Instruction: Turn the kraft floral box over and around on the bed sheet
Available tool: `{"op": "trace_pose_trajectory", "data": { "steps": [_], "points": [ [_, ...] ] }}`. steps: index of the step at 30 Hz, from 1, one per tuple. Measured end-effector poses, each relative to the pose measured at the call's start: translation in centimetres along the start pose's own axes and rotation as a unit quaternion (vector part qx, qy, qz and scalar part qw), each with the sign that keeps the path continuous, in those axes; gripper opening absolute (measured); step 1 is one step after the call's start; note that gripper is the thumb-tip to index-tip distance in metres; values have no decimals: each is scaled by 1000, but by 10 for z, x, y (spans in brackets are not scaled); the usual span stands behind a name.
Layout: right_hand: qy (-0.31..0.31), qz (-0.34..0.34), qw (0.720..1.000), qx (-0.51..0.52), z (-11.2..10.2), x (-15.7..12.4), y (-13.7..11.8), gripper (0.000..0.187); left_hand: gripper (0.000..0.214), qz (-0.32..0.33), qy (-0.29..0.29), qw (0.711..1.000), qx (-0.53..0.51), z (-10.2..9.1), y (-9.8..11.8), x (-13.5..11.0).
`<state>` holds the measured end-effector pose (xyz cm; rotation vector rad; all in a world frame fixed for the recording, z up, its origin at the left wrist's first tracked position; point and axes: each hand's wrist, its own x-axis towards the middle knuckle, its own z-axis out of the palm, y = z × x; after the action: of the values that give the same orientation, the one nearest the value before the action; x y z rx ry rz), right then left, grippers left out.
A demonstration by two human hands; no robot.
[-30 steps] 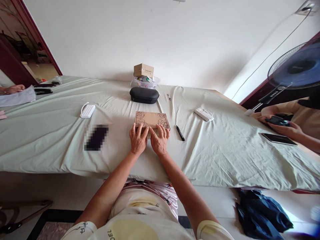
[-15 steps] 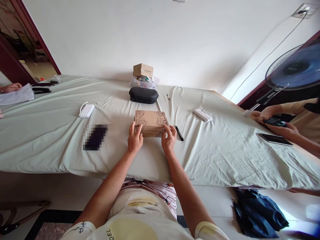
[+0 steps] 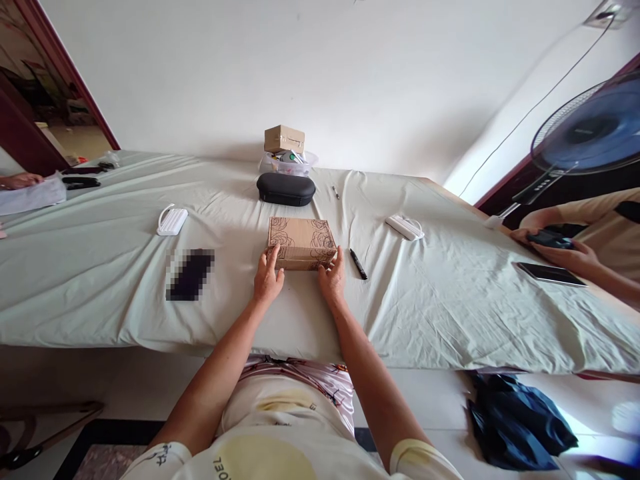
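Observation:
A brown cardboard box (image 3: 301,233) with dark rose line drawings on its lid lies closed on the cloth in front of me. My left hand (image 3: 269,279) grips its near left corner, the fingers along the side and the thumb low at the front. At the near right corner my right hand (image 3: 332,275) clasps the box, its fingers against the right side and front. A black marker pen (image 3: 358,264) lies just right of that hand. Behind the box sits a black zippered hard case (image 3: 285,190).
On the green tablecloth (image 3: 450,300) are white power banks left (image 3: 173,221) and right (image 3: 404,227), and a pixelated dark rectangle (image 3: 191,275). A plastic tub (image 3: 287,165) bears a small carton (image 3: 284,139). At right, another person's hands hold a dark object (image 3: 550,240) near a phone (image 3: 550,274).
My right hand's fingers have shifted from the lid's top edge down to the box's side and front. My left thumb has moved lower. The box stays in place.

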<state>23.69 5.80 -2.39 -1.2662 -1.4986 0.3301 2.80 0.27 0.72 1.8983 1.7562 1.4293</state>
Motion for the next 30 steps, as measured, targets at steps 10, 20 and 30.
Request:
{"op": "trace_pose_trajectory", "data": {
  "steps": [10, 20, 30],
  "points": [
    [-25, 42, 999, -19, -5, 4, 7, 58, 73, 19, 27, 999, -14, 2, -6, 1],
    [50, -25, 998, 42, -11, 2, -22, 78, 71, -37, 149, 987, -42, 11, -25, 8],
    [111, -142, 975, -129, -16, -6, -44, 90, 120, -2, 139, 988, -63, 9, -3, 1]
  ]
}}
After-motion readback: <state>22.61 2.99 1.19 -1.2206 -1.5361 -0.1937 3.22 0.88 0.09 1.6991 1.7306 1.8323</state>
